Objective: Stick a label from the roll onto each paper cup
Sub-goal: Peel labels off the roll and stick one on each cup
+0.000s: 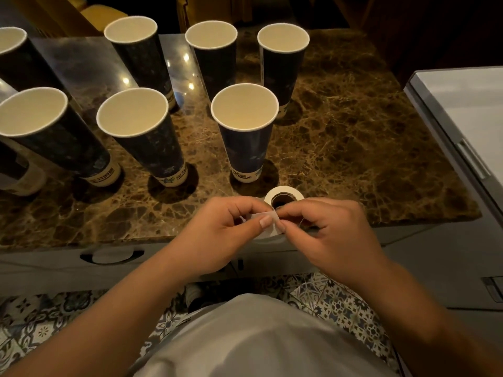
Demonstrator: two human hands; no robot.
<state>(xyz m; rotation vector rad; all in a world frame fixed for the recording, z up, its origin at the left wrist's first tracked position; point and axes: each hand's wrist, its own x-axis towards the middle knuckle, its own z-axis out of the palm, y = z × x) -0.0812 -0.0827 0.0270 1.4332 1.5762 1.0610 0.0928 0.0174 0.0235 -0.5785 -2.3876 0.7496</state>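
Several tall dark-blue paper cups with cream insides stand upright on the brown marble counter (353, 148). The nearest cup (246, 137) is just beyond my hands. A white label roll (295, 195) stands on the counter's front edge, partly hidden by my fingers. My left hand (217, 235) and my right hand (329, 235) meet in front of the roll. Both pinch a small white label strip (268, 220) between thumb and fingertips. Its lower end curls down below my thumbs.
A white appliance lid (462, 104) lies to the right of the counter. Grey drawers with a handle (111, 255) sit under the counter's front edge. Patterned floor tiles (340, 303) show below. Cups crowd the left and back of the counter; the right side holds none.
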